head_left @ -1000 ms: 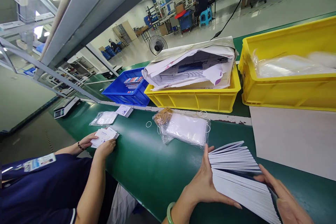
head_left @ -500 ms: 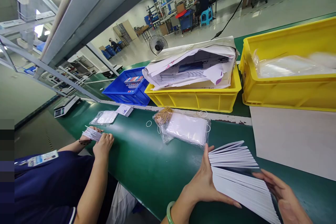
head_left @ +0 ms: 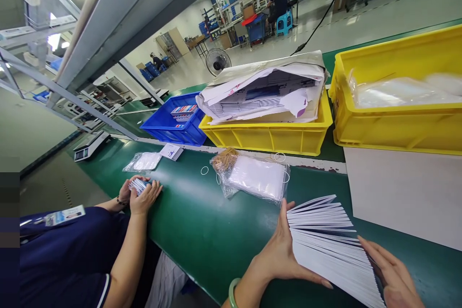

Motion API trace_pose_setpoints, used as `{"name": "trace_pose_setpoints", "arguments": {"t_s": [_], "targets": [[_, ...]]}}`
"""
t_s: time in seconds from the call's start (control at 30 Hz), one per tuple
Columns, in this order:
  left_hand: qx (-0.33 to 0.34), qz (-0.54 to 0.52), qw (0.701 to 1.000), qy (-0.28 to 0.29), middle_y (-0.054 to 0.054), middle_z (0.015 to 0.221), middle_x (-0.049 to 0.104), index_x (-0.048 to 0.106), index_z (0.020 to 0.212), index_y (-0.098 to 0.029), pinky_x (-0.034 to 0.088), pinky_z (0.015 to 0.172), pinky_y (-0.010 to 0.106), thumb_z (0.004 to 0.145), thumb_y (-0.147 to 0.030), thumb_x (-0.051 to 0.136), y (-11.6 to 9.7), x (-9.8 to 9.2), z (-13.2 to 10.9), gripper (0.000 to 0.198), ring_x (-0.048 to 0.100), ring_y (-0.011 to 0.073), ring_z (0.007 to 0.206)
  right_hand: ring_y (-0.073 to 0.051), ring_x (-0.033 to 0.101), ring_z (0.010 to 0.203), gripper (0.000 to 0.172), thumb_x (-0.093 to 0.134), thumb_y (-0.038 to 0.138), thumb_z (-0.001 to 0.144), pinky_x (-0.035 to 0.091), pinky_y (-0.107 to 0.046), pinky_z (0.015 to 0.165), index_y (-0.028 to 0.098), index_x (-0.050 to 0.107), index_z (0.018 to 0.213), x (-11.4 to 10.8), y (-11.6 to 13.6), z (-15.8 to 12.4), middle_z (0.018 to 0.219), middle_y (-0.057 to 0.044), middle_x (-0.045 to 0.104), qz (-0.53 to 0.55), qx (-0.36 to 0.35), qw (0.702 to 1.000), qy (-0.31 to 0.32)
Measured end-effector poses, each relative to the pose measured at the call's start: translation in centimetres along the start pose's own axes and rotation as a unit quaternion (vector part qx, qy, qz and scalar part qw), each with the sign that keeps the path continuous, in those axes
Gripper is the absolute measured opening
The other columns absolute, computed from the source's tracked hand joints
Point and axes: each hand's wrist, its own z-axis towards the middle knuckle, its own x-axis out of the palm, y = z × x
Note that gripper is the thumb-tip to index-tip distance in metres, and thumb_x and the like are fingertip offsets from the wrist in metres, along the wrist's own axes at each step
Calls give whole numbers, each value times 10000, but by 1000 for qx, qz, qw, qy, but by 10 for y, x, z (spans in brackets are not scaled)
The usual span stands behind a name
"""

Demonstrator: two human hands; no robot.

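Observation:
A thick stack of white folded paper sheets or booklets (head_left: 328,250) stands fanned out on the green table, its loose edges spread toward the right. My left hand (head_left: 279,245) grips its left end, with the thumb along the near side and the fingers at the far side. A pale green bangle circles that wrist. At the stack's right edge, my right hand (head_left: 391,269) has its fingers extended and touching the loose sheet edges. Just beyond the stack lies a clear plastic bag of white items (head_left: 258,176).
A co-worker's hands (head_left: 142,195) hold a small paper bundle at the left. Behind the table's middle stand a blue bin (head_left: 176,130), a yellow bin with wrapped paper (head_left: 267,137) and another yellow bin (head_left: 400,127). Rubber bands (head_left: 227,158) lie bagged; a white board (head_left: 404,195) is at right.
My right hand has shifted slightly along the stack's right edge, and the wide gap between the sheets has narrowed. My left hand stays put. The co-worker's hands have moved slightly right.

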Motion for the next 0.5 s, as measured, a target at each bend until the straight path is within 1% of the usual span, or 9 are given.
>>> {"name": "trace_pose_setpoints", "arguments": {"t_s": [0.03,0.07,0.1,0.13,0.2,0.27,0.33,0.4,0.5], "targets": [[3,3,1000,-4,68,1763,127,-293,1583,-366,167,1317,594,694,-886,679,1,0,0,1417,136,369,1626,-514,529,1294,818,480,958,749,628,-669,816,344,664,1257,-1,-5,9,1442,-139,569,16,-22,1000,1],[6,6,1000,-8,56,1764,123,-289,1583,-379,170,1320,587,700,-884,677,2,1,-1,1404,142,364,1626,-529,589,1193,822,550,994,637,637,-648,776,315,701,1075,-2,-10,19,1284,-176,649,31,-34,999,7],[11,8,1000,-10,45,1764,124,-287,1581,-392,173,1321,582,705,-881,678,2,1,-1,1393,149,361,1625,-522,616,1139,802,565,1000,604,642,-626,770,308,692,989,-3,-15,28,1189,-183,679,43,-40,998,14],[16,8,1000,-12,35,1763,128,-287,1578,-404,174,1322,581,710,-879,678,3,1,-2,1382,150,359,1625,-511,629,1119,797,550,1000,624,646,-602,757,308,685,996,-5,-18,34,1149,-180,691,53,-44,997,17],[19,9,1000,-15,22,1761,142,-281,1576,-419,180,1321,587,721,-872,677,2,1,-2,1362,151,359,1625,-481,608,1192,814,455,953,776,653,-562,740,340,629,1283,-8,-20,37,1267,-147,672,59,-24,997,36],[16,8,1000,-17,28,1758,153,-274,1580,-412,192,1316,598,725,-873,674,0,1,-2,1358,152,362,1624,-459,536,1315,858,401,904,859,657,-565,783,411,387,1561,-11,-16,30,1454,-92,582,47,22,995,80],[13,7,1000,-21,39,1758,155,-274,1583,-392,200,1313,606,727,-883,660,-3,1,-2,1359,157,365,1623,-447,412,1435,889,373,900,875,611,-631,922,461,224,1634,-14,-12,21,1567,-36,481,16,60,991,122],[13,7,1000,-23,36,1757,161,-273,1583,-384,200,1315,601,736,-888,643,-6,1,-2,1345,164,357,1623,-427,304,1503,887,350,911,875,544,-656,1026,482,211,1639,-16,-9,13,1630,6,393,-7,68,989,132],[10,8,1000,-26,32,1752,186,-251,1594,-379,193,1318,583,736,-895,628,-7,1,-2,1332,167,339,1625,-410,287,1515,901,388,927,862,602,-565,983,475,261,1632,-15,-5,4,1682,29,286,9,58,989,136]]}}
